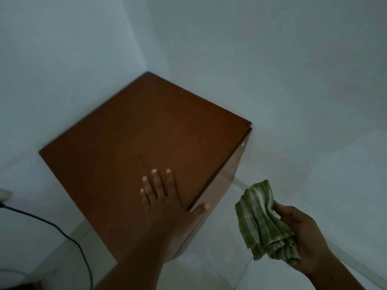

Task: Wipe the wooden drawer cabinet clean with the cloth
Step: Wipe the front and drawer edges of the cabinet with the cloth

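The brown wooden drawer cabinet (134, 130) stands in a corner between two pale walls, seen from above. Its flat top carries a few small dark marks near the middle. My left hand (165, 201) lies flat on the near right corner of the top, fingers spread, with the thumb hooked over the edge onto the side. My right hand (301, 233) hovers to the right of the cabinet, off its surface, gripping a crumpled green and white striped cloth (261, 218). The cloth hangs free and touches nothing else.
A black cable (62, 233) runs across the floor at the lower left, from a pale object (4, 194) at the left edge. Light floor tiles (226, 266) lie below and to the right of the cabinet. The walls close in behind and to the left.
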A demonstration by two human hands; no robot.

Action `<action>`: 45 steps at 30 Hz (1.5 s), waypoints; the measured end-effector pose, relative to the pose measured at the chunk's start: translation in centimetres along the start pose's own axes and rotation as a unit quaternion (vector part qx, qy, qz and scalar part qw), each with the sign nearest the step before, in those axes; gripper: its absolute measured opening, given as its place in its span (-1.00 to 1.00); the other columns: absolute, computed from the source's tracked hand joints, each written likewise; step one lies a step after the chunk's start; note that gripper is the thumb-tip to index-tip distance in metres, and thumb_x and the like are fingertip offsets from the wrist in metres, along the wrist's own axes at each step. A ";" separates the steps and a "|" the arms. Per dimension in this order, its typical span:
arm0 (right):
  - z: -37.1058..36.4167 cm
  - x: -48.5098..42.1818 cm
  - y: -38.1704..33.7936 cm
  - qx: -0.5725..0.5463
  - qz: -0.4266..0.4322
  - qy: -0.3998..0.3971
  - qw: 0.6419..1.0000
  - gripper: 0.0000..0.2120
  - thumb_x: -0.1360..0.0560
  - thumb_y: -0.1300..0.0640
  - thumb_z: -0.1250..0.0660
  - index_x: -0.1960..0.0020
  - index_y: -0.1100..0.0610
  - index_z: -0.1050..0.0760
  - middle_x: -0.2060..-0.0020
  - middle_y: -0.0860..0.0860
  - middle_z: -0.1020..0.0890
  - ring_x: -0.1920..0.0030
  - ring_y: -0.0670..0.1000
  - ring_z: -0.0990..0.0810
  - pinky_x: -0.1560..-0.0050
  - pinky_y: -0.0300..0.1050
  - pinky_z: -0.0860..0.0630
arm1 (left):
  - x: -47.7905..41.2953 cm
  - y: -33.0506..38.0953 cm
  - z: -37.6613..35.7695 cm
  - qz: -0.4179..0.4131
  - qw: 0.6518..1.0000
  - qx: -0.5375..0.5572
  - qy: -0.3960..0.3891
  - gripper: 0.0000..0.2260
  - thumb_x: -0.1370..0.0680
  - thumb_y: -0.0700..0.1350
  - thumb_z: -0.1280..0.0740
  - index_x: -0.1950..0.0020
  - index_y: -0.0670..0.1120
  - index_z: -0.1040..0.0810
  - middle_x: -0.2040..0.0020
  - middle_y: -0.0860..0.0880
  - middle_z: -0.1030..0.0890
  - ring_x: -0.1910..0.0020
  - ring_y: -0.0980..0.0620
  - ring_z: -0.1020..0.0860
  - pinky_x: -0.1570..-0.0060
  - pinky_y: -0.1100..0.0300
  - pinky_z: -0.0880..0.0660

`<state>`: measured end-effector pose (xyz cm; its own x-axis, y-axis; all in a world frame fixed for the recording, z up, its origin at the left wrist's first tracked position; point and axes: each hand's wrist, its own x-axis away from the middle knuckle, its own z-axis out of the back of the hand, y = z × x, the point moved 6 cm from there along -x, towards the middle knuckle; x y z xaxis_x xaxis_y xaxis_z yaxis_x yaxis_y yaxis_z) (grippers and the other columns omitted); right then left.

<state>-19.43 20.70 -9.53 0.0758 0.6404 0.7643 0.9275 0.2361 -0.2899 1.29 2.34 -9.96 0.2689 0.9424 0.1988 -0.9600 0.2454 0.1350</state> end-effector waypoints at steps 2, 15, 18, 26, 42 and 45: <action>0.5 -1.2 -0.4 0.006 0.016 -0.030 0.999 -0.58 -0.56 0.07 -0.18 -0.33 0.24 -0.51 -0.11 0.33 -0.64 0.08 0.31 -0.69 0.12 0.21 -0.65 | -0.1 0.0 0.0 0.002 1.000 0.000 0.013 0.21 -0.12 0.73 0.14 -0.52 0.03 0.44 -0.54 -0.15 0.42 -0.49 -0.20 0.45 -0.49 -0.18 0.27; 3.4 -12.5 4.0 -0.039 0.135 -0.198 0.970 -0.69 -0.57 0.10 -0.18 -0.10 0.27 -0.60 0.06 0.25 -0.72 0.24 0.24 -0.73 0.33 0.13 -0.66 | -0.1 -0.5 -0.8 -0.034 0.997 -0.026 0.069 0.12 -0.19 0.70 0.10 -0.58 0.10 0.25 -0.60 -0.10 0.24 -0.56 -0.14 0.27 -0.48 -0.13 0.24; 5.2 -14.4 5.5 -0.043 0.161 -0.235 0.958 -0.66 -0.57 0.08 -0.19 -0.17 0.26 -0.59 -0.07 0.26 -0.69 0.15 0.26 -0.73 0.21 0.21 -0.67 | 0.3 -0.3 -0.9 -0.049 0.993 -0.038 0.104 0.11 -0.21 0.69 0.08 -0.59 0.07 0.16 -0.61 -0.12 0.13 -0.58 -0.15 0.15 -0.49 -0.14 0.15; 5.5 -16.2 8.4 -0.009 0.189 -0.236 0.953 -0.68 -0.55 0.06 -0.24 -0.19 0.22 -0.56 0.05 0.23 -0.68 0.13 0.20 -0.66 0.19 0.12 -0.66 | 5.8 -0.5 -1.9 -0.111 0.968 -0.044 0.222 -0.06 -0.37 0.59 0.02 -0.59 0.07 0.08 -0.60 -0.10 -0.08 -0.56 -0.16 -0.06 -0.49 -0.16 -0.05; 7.1 -11.9 11.0 0.057 0.213 -0.246 0.944 -0.71 -0.58 0.07 -0.22 -0.16 0.23 -0.55 0.16 0.22 -0.68 0.19 0.20 -0.65 0.27 0.08 -0.64 | 13.7 -3.1 -11.4 -0.035 0.895 -0.143 0.422 -0.21 -0.52 0.25 -0.10 -0.58 -0.19 0.03 -0.58 -0.25 -0.07 -0.55 -0.24 -0.03 -0.50 -0.16 0.03; 7.1 -12.2 11.4 0.067 0.212 -0.244 0.944 -0.66 -0.57 0.05 -0.24 -0.25 0.20 -0.54 0.10 0.22 -0.68 0.17 0.21 -0.67 0.20 0.11 -0.63 | 13.9 -3.3 -11.0 -0.024 0.899 -0.146 0.413 -0.21 -0.53 0.25 -0.08 -0.58 -0.20 0.07 -0.58 -0.25 -0.05 -0.56 -0.24 0.00 -0.50 -0.19 0.07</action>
<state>-12.42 20.73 -26.26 0.2220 0.9506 0.2171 0.7942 -0.0471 -0.6059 7.38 17.14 -18.29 0.2764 0.7468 -0.6049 -0.9609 0.2264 -0.1595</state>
